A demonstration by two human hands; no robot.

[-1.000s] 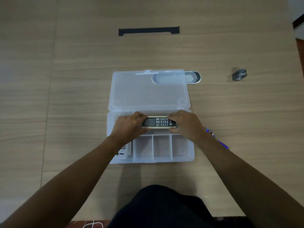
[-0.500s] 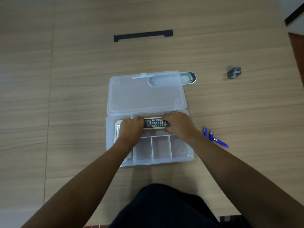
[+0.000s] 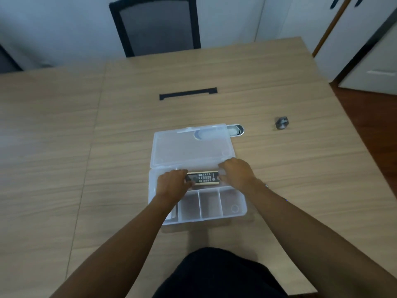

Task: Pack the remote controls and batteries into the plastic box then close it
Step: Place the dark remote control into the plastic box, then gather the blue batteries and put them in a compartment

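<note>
A wooden table (image 3: 214, 67) carries a clear plastic box (image 3: 234, 211), its lid (image 3: 191, 147) folded open flat on the far side. A black chair (image 3: 156, 24) stands beyond the table. In the box's long rear compartment lies a remote control (image 3: 204, 178), long axis left to right, keypad up. The left hand (image 3: 171, 186) curls over its left end; the right hand (image 3: 236, 174) grips its right end. Three small front compartments sit just nearer. A black strip (image 3: 188, 94) and a grey cable grommet (image 3: 281, 123) lie well apart.

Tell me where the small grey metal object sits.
In the head view, the grey metal object sits alone on the table, far right of the open plastic box.
</note>
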